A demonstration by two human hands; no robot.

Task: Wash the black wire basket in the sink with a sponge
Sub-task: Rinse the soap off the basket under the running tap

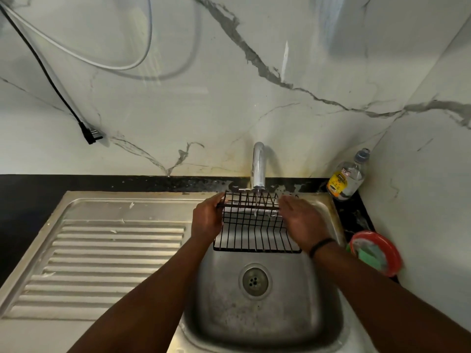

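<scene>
- Black cable with plug: runs down the marble wall at far left; a white cable loops beside it.
- Draining board: ribbed steel surface left of the basin, joined to the sink, carrying small pale specks.
- Left hand: reaches in from lower left; fingers curled and closed on the left edge of the black wire basket, thumb on the near side of the upper rim.
- Black wire basket: held over the far part of the basin, above the drain, tilted so its near edge sits lower than its far edge; far wall stands directly under the tap.
- Tap: chrome spout at the back wall; a thin stream of water falls through the basket wires.
- Right hand: laid flat on the right side of the basket, fingers extended and held together, resting on the wires rather than clamped; whether anything lies under the palm cannot be told. A dark band circles the wrist.
- Bottle: clear, yellow label, standing in the corner on the dark counter.
- Red dish: right of the basin, holding a green sponge.
</scene>
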